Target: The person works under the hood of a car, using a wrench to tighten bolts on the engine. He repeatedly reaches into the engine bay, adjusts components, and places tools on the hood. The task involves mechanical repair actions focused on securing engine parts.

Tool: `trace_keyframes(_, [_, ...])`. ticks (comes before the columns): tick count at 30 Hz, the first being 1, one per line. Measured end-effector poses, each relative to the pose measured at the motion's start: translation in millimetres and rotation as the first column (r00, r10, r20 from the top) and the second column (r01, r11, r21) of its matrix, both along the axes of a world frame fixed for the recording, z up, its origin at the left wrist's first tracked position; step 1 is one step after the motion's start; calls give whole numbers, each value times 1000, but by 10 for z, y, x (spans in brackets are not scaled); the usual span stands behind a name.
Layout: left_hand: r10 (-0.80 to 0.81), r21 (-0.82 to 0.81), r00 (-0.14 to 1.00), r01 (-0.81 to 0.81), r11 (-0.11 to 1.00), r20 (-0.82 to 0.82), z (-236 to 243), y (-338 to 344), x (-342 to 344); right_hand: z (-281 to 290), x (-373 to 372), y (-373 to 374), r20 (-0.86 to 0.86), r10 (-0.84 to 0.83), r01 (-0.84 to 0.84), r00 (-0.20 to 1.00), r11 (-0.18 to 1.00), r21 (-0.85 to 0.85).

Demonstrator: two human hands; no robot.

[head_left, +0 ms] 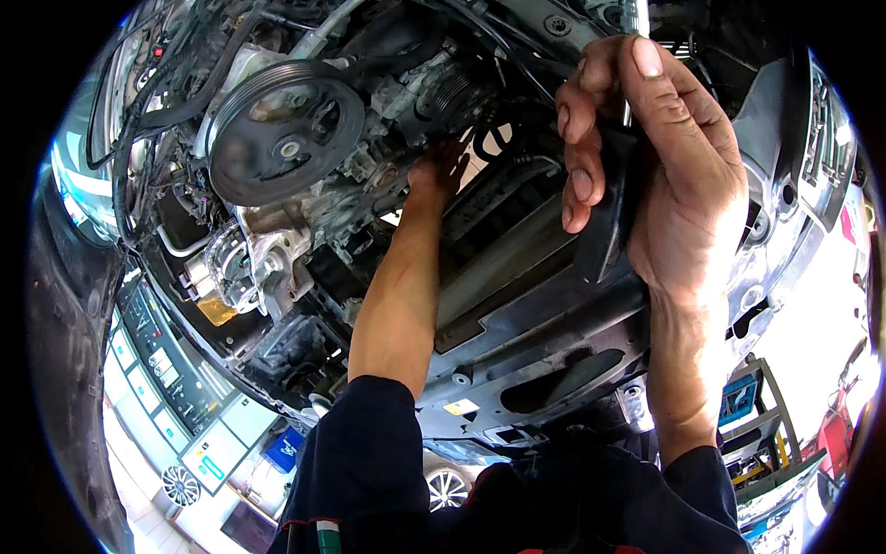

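Observation:
My left hand (434,171) reaches deep into the engine bay, among dark parts below a small grooved pulley (452,97). Shadow covers its fingers, so I cannot tell whether they grip anything. Close in front of me, at the upper right, my right hand (678,157) is closed around a tool with a black handle (611,208). A shiny metal shaft (635,17) shows above the fingers and seems to belong to that tool; its far end is cut off by the picture's edge. The large black pulley (288,134) lies to the left of my left hand, on the engine.
A dark front crossmember (572,319) with oval openings runs between me and the engine. Hoses and cables (125,138) crowd the left side. Silver metal housings (268,249) sit below the large pulley. A rack (761,415) stands on the workshop floor at the right.

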State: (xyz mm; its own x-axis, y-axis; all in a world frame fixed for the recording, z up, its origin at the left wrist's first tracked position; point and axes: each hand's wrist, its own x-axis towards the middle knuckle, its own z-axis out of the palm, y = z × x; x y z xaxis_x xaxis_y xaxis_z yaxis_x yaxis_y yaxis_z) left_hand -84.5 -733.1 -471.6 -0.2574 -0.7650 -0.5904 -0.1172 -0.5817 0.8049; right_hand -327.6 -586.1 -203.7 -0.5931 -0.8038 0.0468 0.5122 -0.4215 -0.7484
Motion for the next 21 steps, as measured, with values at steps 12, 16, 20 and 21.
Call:
trace_keyframes(12, [403, 377, 913, -351, 857, -64, 176, 50, -42, -21, -1, -21, 5, 1, -1, 1000, 1000, -24])
trace_keyframes(16, [189, 287, 963, -240, 928, 194, 497, 119, -229, -13, -4, -36, 8, 4, -3, 1000, 1000, -31])
trace_keyframes(20, [-393, 262, 907, 347, 901, 150, 1640, 236, -424, 32, -13, -68, 20, 24, -23, 1000, 999, -43])
trace_keyframes(21, [-509, 81, 844, 503, 860, 166, 1992, 302, -471, 39, -21, -80, 20, 31, -30, 999, 998, -48])
